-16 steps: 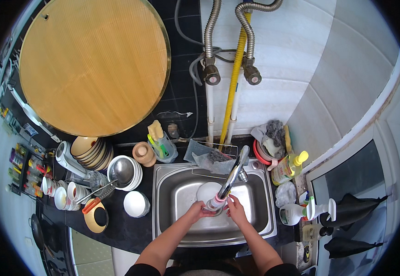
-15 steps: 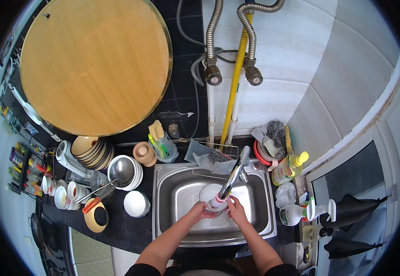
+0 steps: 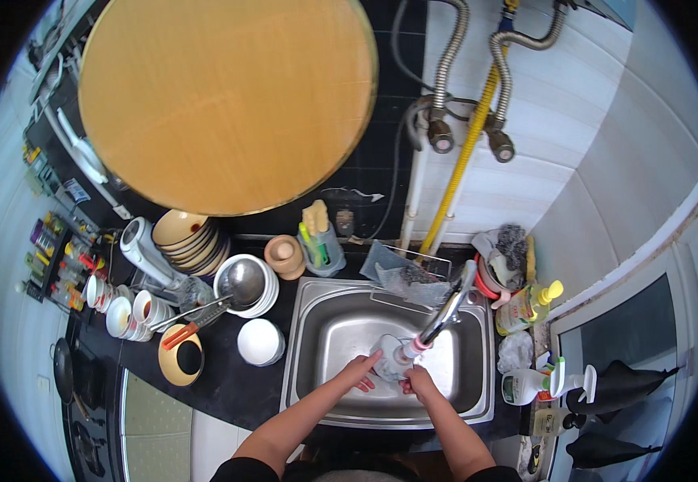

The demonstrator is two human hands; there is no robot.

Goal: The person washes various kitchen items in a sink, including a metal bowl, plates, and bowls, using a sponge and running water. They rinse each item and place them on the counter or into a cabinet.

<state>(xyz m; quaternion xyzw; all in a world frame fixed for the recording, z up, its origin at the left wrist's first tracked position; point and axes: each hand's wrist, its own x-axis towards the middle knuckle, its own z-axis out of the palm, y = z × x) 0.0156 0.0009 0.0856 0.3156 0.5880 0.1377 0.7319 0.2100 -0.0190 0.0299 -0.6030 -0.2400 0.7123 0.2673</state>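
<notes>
Dish (image 3: 388,368), between left hand (image 3: 358,373) and right hand (image 3: 419,381)

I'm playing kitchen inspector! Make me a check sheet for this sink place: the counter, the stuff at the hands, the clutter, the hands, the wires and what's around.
Surface: black countertop around a steel sink.
Things at the hands: pale round dish below the faucet.
Clutter: stacked tan bowls, white bowl and wooden mortar left of the sink; spray bottle on the right.
Hands: left hand at the dish's left side, right hand at its lower right; how firmly they grip, I can't tell.
Wires: grey cable on the wall.
Surroundings: big round wooden board, yellow hose.
</notes>
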